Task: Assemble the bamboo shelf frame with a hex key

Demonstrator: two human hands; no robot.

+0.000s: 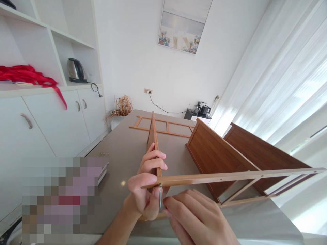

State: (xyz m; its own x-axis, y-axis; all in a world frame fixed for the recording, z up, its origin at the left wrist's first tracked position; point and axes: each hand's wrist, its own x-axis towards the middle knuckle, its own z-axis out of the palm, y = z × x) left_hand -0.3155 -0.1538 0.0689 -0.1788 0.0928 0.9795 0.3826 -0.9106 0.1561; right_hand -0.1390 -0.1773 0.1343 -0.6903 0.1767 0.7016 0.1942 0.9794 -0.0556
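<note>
My left hand (pixel 146 175) is wrapped round the corner where a wooden shelf board (pixel 153 131) meets the end of a light wooden side frame (pixel 199 179). The thumb lies just under a bolt (pixel 160 185) at that joint. Below the bolt hangs a bent metal hex key (pixel 160 200), its upper end at the bolt head. Its lower end is pinched between the fingertips of my right hand (pixel 196 212). Two more brown boards, a nearer one (pixel 217 149) and a farther one (pixel 260 149), stand on edge against the same frame at the right.
Another ladder-like frame (pixel 167 127) lies flat at the back of the grey table (pixel 117 143). Small hardware pieces (pixel 103 154) sit by its left edge, near a blurred pinkish patch (pixel 76 187). White cabinets (pixel 51 119) stand left, curtains (pixel 276 68) hang right.
</note>
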